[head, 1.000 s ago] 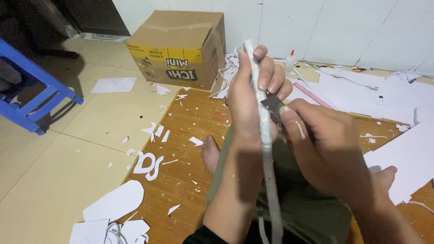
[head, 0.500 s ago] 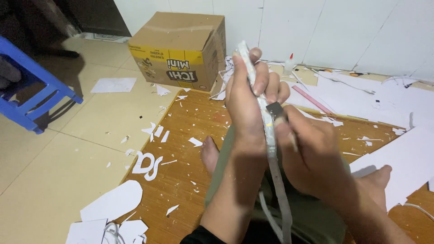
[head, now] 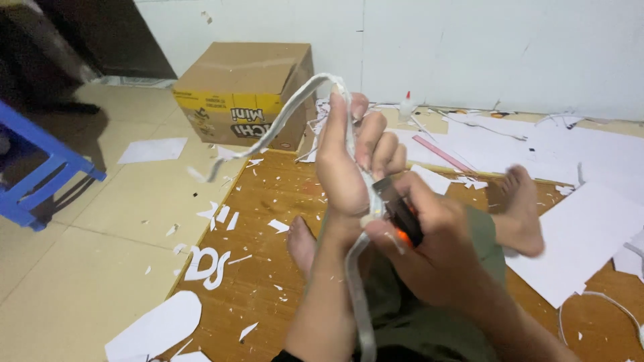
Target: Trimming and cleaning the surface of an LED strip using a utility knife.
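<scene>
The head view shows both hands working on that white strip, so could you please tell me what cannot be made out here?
- Cutter blade: head view, hidden behind the left hand and the white strip.
- Strip's lower end: cut off by the bottom edge.
- Right hand fingertips: motion-blurred.
- Small glue bottle by the wall: too small for detail.

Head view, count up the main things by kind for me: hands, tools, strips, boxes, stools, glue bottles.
Hands: 2, left hand and right hand
Cutting tool: 1
Long white strip: 1
Cardboard box: 1
Blue stool: 1
Glue bottle: 1
Total: 7
</scene>
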